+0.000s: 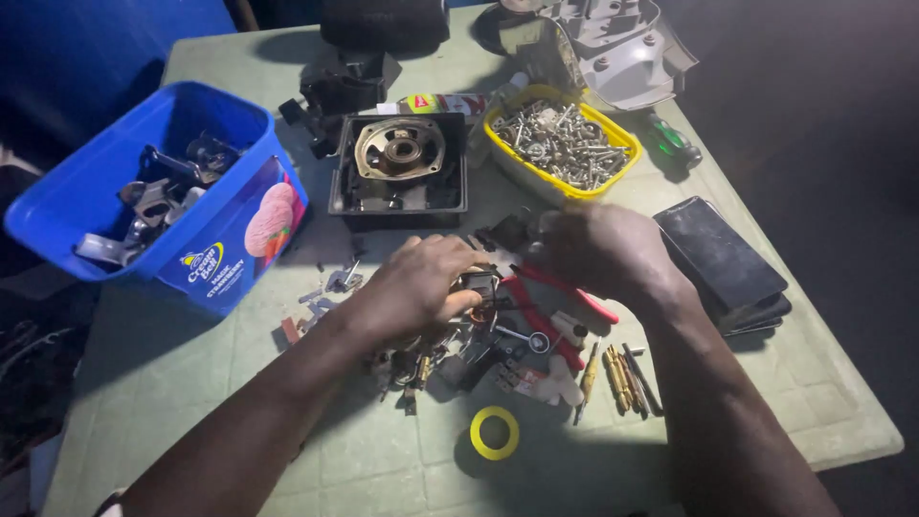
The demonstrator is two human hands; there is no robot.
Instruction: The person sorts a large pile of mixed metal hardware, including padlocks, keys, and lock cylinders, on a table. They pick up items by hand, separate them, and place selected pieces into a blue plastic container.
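**Two hands at work over a heap of small parts on a green table**

Nearest the camera, a flat yellow ring of tape (495, 432) lies by the near edge of the pale green tiled table (383, 469), just in front of a scatter of small metal parts.

A blue rectangular plastic tub (225, 244) stands at the left edge, tilted a little, and holds grey metal brackets and fittings (153, 206). A yellow oblong plastic tray (503, 144) sits toward the far right and is heaped with silver screws and bolts (565, 144). Between them rests a black square housing (397, 177) with a round brass-coloured metal disc (399, 148) set in its top.

Both forearms reach in from the near edge and meet at the middle of the table. The left hand (416, 287) lies palm down, fingers curled around a small dark component with copper-coloured windings (479, 297), pinching it at the fingertips. The right hand (598, 251) is blurred; its fingers are bent close beside the same component, but whether it grips anything cannot be told.

The component is small and mostly hidden by the fingers. It sits above red-handled pliers (565, 287). A row of yellowish screwdriver bits (617, 378) lies to the right of these, and a black flat rectangular case (718, 254) lies by the right edge.
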